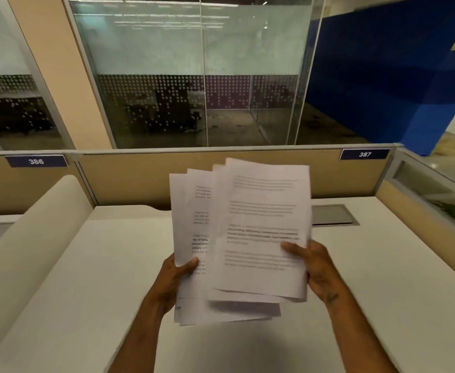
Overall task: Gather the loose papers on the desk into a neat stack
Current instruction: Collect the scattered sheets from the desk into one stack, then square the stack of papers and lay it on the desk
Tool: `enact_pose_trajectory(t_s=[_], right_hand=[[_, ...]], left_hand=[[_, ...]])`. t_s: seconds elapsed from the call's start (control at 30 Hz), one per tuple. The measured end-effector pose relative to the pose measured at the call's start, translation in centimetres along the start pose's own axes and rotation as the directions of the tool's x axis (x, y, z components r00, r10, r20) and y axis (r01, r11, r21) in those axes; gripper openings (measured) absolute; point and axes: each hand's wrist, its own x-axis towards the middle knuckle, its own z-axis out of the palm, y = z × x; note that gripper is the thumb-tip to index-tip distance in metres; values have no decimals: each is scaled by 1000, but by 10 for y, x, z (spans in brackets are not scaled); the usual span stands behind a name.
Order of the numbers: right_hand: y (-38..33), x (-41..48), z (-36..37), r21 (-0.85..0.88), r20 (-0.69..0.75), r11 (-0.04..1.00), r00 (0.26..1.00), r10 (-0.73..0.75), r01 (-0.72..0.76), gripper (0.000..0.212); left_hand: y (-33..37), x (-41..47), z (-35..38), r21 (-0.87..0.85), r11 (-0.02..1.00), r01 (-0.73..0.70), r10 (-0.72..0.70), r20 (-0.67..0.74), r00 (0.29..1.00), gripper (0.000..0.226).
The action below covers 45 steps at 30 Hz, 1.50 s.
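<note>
Both hands hold the whole gathering of papers (pixel 247 238) up off the white desk (pixel 86 278), which shows no loose sheet left on any part in view, so by my reading the collecting is done and only the squaring is left.

At the far left a rounded cream divider (pixel 27 238) runs along the desk's left edge, below a partition label reading 386 (pixel 36 161). The left hand (pixel 176 281) grips the bundle's lower left side, thumb pressed on the front of a sheet and fingers hidden behind. The papers are held nearly upright over the middle of the desk, between the near edge and the back partition (pixel 129 179). They are white printed pages, with blurred text in short paragraphs, some lines bold. They are far from neat: at least two groups are fanned apart, one group offset to the left and lower, another in front and to the right, with top and bottom edges stepped and corners out of line.

The right hand (pixel 315 267) clasps the right edge of the front group, thumb across the printed face. Further right, a grey cable hatch (pixel 332 214) sits near the desk's back edge, under the label 387 (pixel 364 154).

What remains is likely tapping the edges on the desk to align them and laying the stack down.
</note>
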Motion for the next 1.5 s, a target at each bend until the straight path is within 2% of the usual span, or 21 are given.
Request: enact_pose_trajectory(t_s=[0.17, 0.23, 0.3, 0.37, 0.43, 0.6, 0.67, 0.77, 0.87, 1.0, 1.2, 1.27, 1.33, 1.43, 1.5], right_hand=[[20, -3, 20, -74, -16, 997, 1000, 25, -26, 47], [27, -3, 23, -69, -43, 997, 999, 27, -30, 50], [32, -5, 23, -82, -73, 997, 997, 7, -13, 40], [36, -8, 19, -115, -104, 993, 995, -7, -5, 28], [39, -13, 13, -156, -118, 988, 993, -29, 10, 27], [45, -29, -3, -268, -50, 963, 998, -33, 18, 32], [46, -34, -12, -272, 6, 962, 1000, 3, -1, 36], [40, -38, -28, -281, 50, 960, 998, 40, -25, 39], [28, -36, -43, -249, 6, 968, 1000, -10, 11, 30], [20, -36, -62, -204, -21, 976, 996, -83, 77, 18], [39, -44, -93, -210, 51, 975, 996, -69, 78, 32], [39, -46, -97, -226, 57, 968, 993, -99, 110, 30], [36, -47, -95, -214, 25, 967, 990, -137, 139, 32], [27, -47, -85, -213, -61, 952, 969, -238, 220, 64], [20, -47, -76, -240, -103, 933, 949, -297, 266, 58]], left_hand=[[-2, -8, 19, -3, 1000, -28, 29, 91, 995, 28], [2, -15, 30, 11, 1000, -19, 18, 100, 995, 39], [2, -19, 38, 35, 999, 7, -11, 112, 994, 53], [-4, -20, 41, -52, 995, 88, -81, 117, 990, 57], [-8, -18, 38, -116, 986, 120, -104, 138, 985, 66], [2, -10, 48, 78, 997, -27, 20, 84, 996, 56], [-3, -6, 56, 97, 994, -46, 42, 48, 998, 53], [-12, -11, 73, 97, 994, -44, 38, 66, 997, 33], [-18, -17, 92, 120, 992, -46, 35, 93, 995, 29], [-26, -28, 115, 135, 987, -81, 70, 90, 993, 34], [-51, -52, 132, 225, 971, -80, 63, 84, 995, 46], [-50, -58, 137, 236, 966, -100, 86, 71, 994, 52], [-43, -62, 143, 242, 961, -132, 121, 60, 991, 56], [-29, -66, 152, 235, 946, -224, 230, 4, 973, 57], [-17, -67, 156, 241, 929, -280, 299, -41, 953, 52]])
